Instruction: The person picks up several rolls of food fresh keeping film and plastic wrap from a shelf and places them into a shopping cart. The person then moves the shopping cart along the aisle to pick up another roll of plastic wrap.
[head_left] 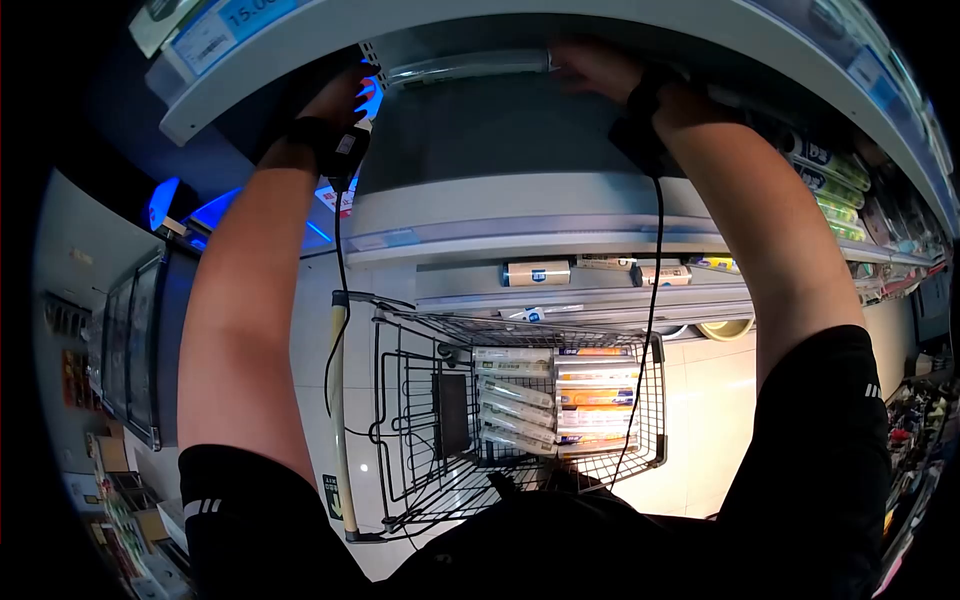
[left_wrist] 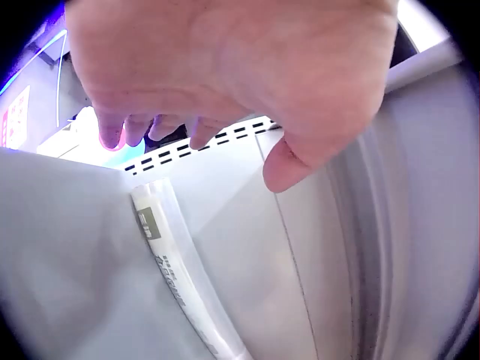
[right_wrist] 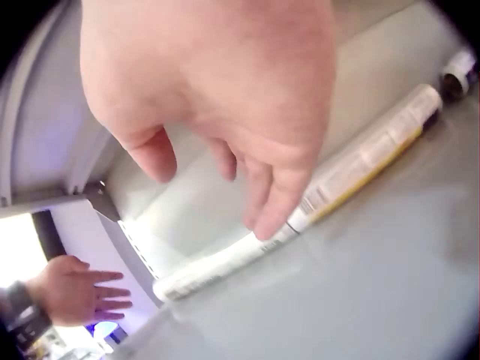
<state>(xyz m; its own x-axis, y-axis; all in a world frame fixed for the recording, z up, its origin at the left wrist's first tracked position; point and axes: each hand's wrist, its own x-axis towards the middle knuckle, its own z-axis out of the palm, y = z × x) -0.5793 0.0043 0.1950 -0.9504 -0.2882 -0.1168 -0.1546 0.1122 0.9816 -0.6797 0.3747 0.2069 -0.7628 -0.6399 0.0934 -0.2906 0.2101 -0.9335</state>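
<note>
A long clear-and-white wrapped roll [head_left: 470, 67] [left_wrist: 184, 274] [right_wrist: 217, 268] lies at the back of the grey shelf [head_left: 500, 130]. The right hand [head_left: 600, 68] [right_wrist: 217, 97] is at the roll's right end, fingertips at or just over it; contact cannot be told. In the right wrist view, a white-and-yellow roll [right_wrist: 367, 161] lies end to end with it. The left hand [head_left: 338, 100] [left_wrist: 232, 75] [right_wrist: 79, 292] hovers by the shelf's left end, fingers extended, holding nothing, beyond the roll's left end.
Below the shelf stands a wire shopping cart [head_left: 385, 420] holding several clear rolls [head_left: 515, 410] and orange-and-white boxes [head_left: 597, 398]. Lower shelves hold short rolls [head_left: 536, 273]. Green-and-clear packs [head_left: 830, 185] lie to the right. A shelf edge with price tags [head_left: 235, 30] curves overhead. Black cables hang from both wrists.
</note>
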